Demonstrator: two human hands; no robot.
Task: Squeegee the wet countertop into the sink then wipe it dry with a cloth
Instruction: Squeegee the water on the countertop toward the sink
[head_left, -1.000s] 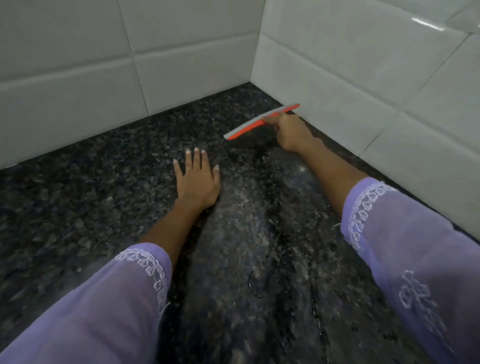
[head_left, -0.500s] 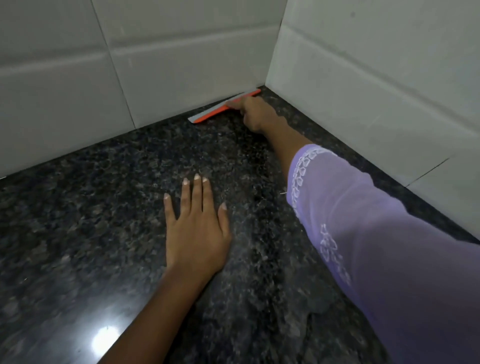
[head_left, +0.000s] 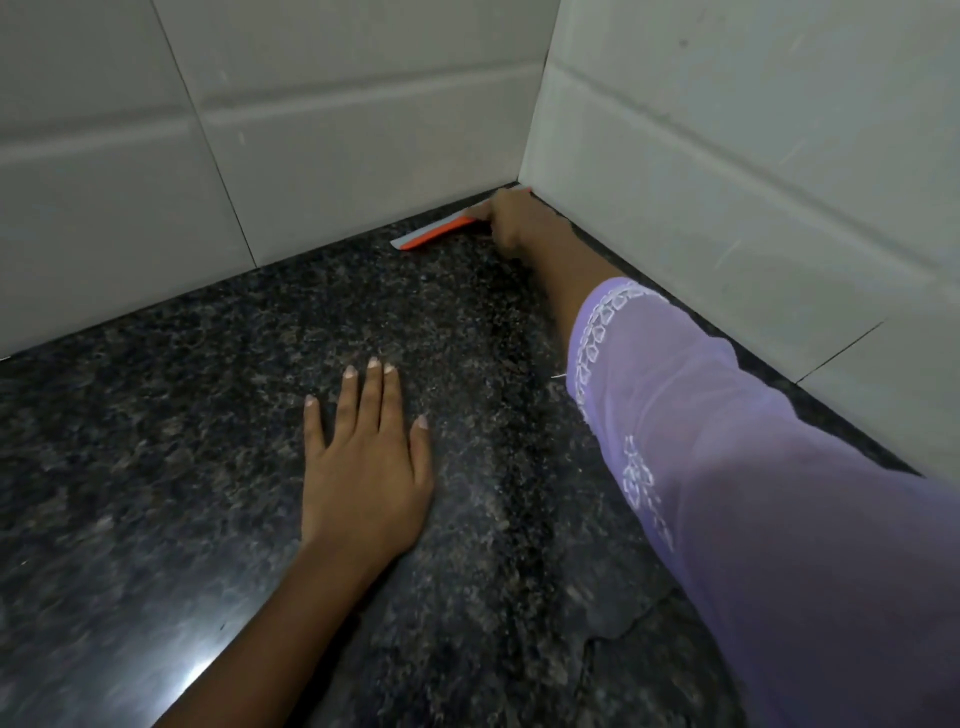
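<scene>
Countertop (head_left: 208, 467): dark speckled granite, seen glistening in streaks toward the near edge; squeegeeing is judged under way, not finished.
Walls (head_left: 363, 130): white tile, meeting in the far corner.
Sink and cloth: neither is in view; the drying pass is judged yet to come.
Left hand (head_left: 363, 467): laid flat on the stone, fingers spread, nothing held.
Right hand (head_left: 519, 221): closed around the squeegee's handle, though the fingers are partly hidden.
Squeegee (head_left: 434, 233): orange and grey, pressed to the counter in the far corner, along the back wall.
</scene>
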